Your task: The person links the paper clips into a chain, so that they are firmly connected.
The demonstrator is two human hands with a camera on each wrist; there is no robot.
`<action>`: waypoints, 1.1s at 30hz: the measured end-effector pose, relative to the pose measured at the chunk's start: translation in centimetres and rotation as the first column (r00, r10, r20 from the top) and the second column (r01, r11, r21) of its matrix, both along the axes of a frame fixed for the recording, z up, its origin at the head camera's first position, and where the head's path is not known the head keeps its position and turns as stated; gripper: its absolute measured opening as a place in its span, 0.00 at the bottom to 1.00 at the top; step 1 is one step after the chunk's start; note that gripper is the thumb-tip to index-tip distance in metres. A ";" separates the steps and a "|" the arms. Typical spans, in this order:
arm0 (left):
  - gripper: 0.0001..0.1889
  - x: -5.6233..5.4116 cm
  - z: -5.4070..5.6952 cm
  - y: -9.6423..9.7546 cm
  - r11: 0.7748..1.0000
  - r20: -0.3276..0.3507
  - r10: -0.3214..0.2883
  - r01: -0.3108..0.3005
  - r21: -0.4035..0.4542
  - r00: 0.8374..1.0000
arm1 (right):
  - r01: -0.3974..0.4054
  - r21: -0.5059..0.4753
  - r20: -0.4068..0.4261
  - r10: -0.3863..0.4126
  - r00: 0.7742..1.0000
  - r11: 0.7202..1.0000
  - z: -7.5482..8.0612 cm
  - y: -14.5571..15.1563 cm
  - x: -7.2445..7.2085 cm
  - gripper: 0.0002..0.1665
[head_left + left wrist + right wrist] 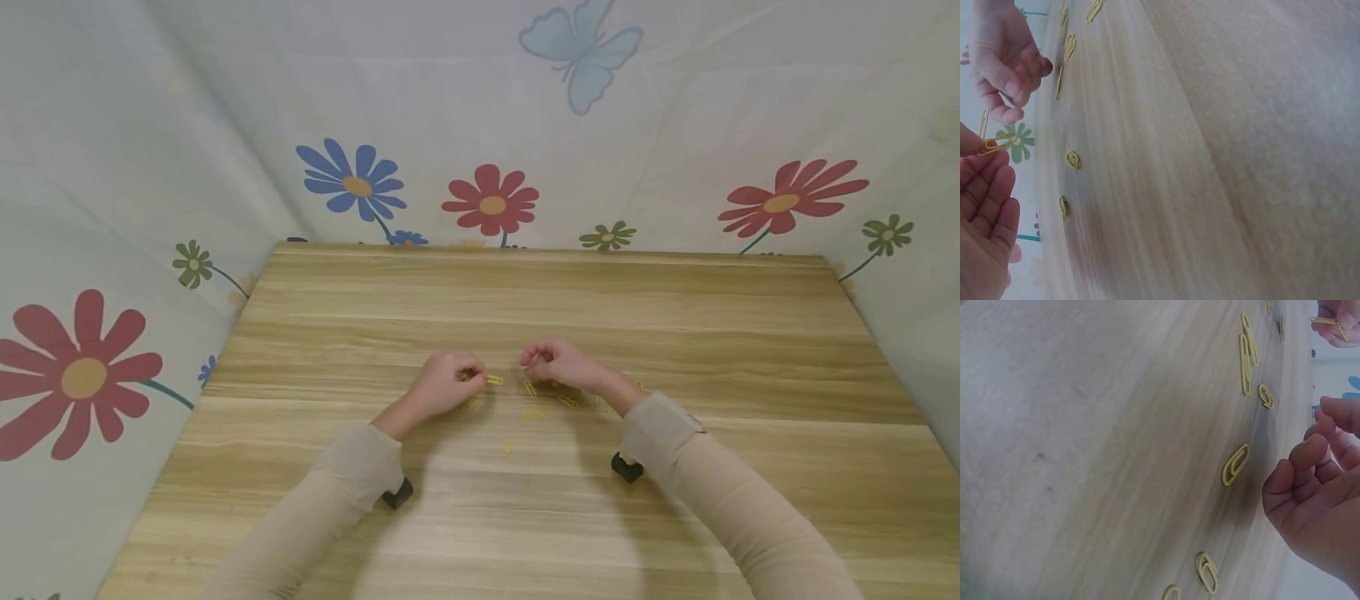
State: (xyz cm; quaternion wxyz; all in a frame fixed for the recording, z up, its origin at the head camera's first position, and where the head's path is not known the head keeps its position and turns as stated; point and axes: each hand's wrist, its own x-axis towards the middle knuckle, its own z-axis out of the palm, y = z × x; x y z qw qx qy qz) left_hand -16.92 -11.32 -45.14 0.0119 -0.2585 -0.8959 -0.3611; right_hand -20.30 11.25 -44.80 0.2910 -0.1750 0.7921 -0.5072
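Observation:
My left hand (446, 385) is raised over the table and pinches yellow paper clips (999, 145) between thumb and fingertips. Two clips show there, meeting at an angle; they look hooked together. To its right, a short gap away, hovers my right hand (566, 365). Its fingers (1310, 453) are loosely bent, and no clip is visible between them or the thumb. Below the hands, several loose yellow paper clips lie on the wood, among them one clip (530, 389) near the right fingertips and another clip (1235, 465) in the right wrist view.
The wooden table (480, 533) has a pale streaked grain. More paper clips lie scattered on it, one clip (507, 450) nearer me and one clip (567, 402) under the right wrist. A white cloth (420, 92) printed with flowers and a butterfly hangs behind the table.

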 end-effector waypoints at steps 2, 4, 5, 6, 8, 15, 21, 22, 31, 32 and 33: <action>0.05 0.0 0.0 0.0 1.000 -0.002 0.007 -0.007 -0.003 1.000 | -0.014 0.004 -0.015 0.014 1.000 1.000 -0.1 0.0 0.0 0.15; 0.05 0.0 0.0 0.1 1.000 -0.005 0.012 -0.012 -0.008 1.000 | -0.026 0.018 -0.026 0.027 0.999 1.000 -0.2 0.0 0.0 0.15; 0.05 0.0 0.0 0.1 1.000 -0.005 0.015 -0.015 -0.012 1.000 | -0.032 0.025 -0.031 0.032 0.999 0.999 -0.2 0.0 0.0 0.15; 0.05 -0.1 -0.1 0.1 1.000 -0.003 0.018 -0.018 -0.015 1.000 | -0.037 0.036 -0.036 0.038 0.999 0.999 -0.1 0.0 0.0 0.15; 0.05 -0.1 -0.1 0.1 1.000 0.000 0.023 -0.023 -0.020 1.000 | -0.047 0.055 -0.041 0.049 0.998 0.997 -0.1 -0.1 0.1 0.15; 0.06 -0.2 -0.4 0.1 0.999 0.018 0.028 -0.028 -0.017 0.999 | -0.111 0.089 -0.098 0.120 0.988 0.990 -1.0 -0.1 -0.1 0.14; 0.07 -0.1 -0.2 0.2 0.999 0.022 0.028 -0.028 -0.026 0.999 | -0.155 0.123 -0.169 0.175 0.970 0.980 -1.1 0.0 0.2 0.15; 0.07 -0.1 -0.2 0.2 0.999 0.023 0.030 -0.029 -0.028 0.999 | -0.156 0.135 -0.174 0.178 0.969 0.979 -1.1 0.0 0.2 0.14; 0.07 -0.1 0.0 0.1 0.999 0.033 0.031 -0.030 -0.032 0.999 | -0.157 0.234 -0.206 0.207 0.956 0.959 -1.2 -0.3 0.3 0.14; 0.06 -0.1 0.0 0.1 0.999 0.033 0.032 -0.031 -0.034 0.999 | -0.158 0.239 -0.205 0.209 0.956 0.958 -1.2 -0.3 0.4 0.14; 0.06 -0.1 0.0 0.1 0.999 0.033 0.033 -0.032 -0.033 0.999 | -0.158 0.246 -0.205 0.210 0.956 0.956 -1.2 -0.3 0.4 0.14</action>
